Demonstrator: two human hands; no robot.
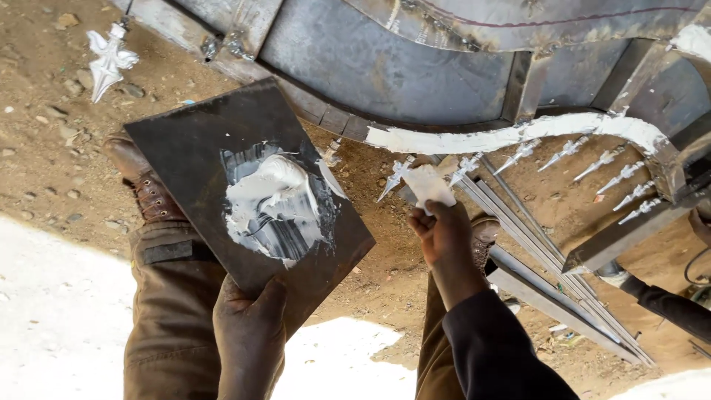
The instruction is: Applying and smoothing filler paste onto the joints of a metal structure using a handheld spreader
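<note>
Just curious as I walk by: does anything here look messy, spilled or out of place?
Only a little. One silvery spearhead ornament lies loose on the dirt, apart from the row of spearheads fixed on the metal gate. White putty is smeared unevenly on the dark board.

Bare dirt yard around the metalwork

A silvery spear-shaped finial (108, 59) lies on the brown dirt ground (52, 148) at far left, with small stones (70, 83) scattered near it. A worn brown boot (144, 185) stands on the soil at left. Bright sunlight falls on the near ground, and a black cable (695, 267) curls at far right.
</note>
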